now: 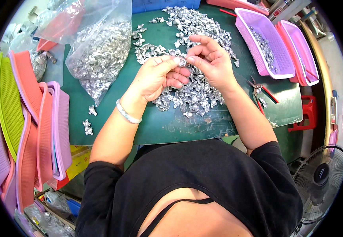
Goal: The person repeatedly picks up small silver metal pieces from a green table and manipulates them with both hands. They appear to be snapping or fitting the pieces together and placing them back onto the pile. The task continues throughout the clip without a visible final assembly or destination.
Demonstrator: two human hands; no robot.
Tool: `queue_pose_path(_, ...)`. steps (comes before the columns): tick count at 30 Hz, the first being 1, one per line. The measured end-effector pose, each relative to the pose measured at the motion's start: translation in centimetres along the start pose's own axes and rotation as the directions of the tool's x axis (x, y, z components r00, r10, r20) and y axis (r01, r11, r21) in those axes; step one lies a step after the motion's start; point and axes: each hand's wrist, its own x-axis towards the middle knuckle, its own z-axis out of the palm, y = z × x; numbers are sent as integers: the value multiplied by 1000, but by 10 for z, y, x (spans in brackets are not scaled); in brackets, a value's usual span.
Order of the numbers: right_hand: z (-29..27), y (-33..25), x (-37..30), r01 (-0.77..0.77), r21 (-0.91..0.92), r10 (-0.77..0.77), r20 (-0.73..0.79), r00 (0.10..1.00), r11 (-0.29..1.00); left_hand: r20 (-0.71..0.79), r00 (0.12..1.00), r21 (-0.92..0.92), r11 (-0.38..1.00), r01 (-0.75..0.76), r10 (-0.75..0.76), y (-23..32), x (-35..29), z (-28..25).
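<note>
Over the middle of the green table [155, 134], both my hands meet at one small silvery metal casting [182, 61]. My left hand [161, 75], with a pale bangle [127, 113] at the wrist, pinches it between thumb and finger. From the other side, the thumb and index finger of my right hand [213, 63] close on it too, its other fingers curled loosely. Part of the casting is hidden by my fingertips. Under and beyond my hands spreads a loose pile of similar castings [195, 96].
A clear plastic bag [100, 55] full of castings stands at the left, two loose castings [88, 127] near it. Red-handled pliers [257, 89] lie at the right. Beyond them is a purple basket [264, 47] with castings. Stacked baskets [41, 134] crowd the left edge; a fan [321, 177] stands lower right.
</note>
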Motion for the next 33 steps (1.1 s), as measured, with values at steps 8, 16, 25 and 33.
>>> queue_pose_path(8,-6,11,3,272,-665,-167,219,961,695,-98,992,-107,992,68,-79,4,0,-8)
queue_pose_path(16,-4,10,1,236,-708,-121,210,970,666,-97,993,-127,990,61,-74,5,1,-12)
queue_pose_path(25,-3,12,-2,175,-629,-129,118,985,758,-122,992,-63,998,32,-40,6,1,-12)
queue_pose_path(33,-8,16,-1,146,-385,-142,39,989,911,-118,992,10,999,-42,43,5,1,-9)
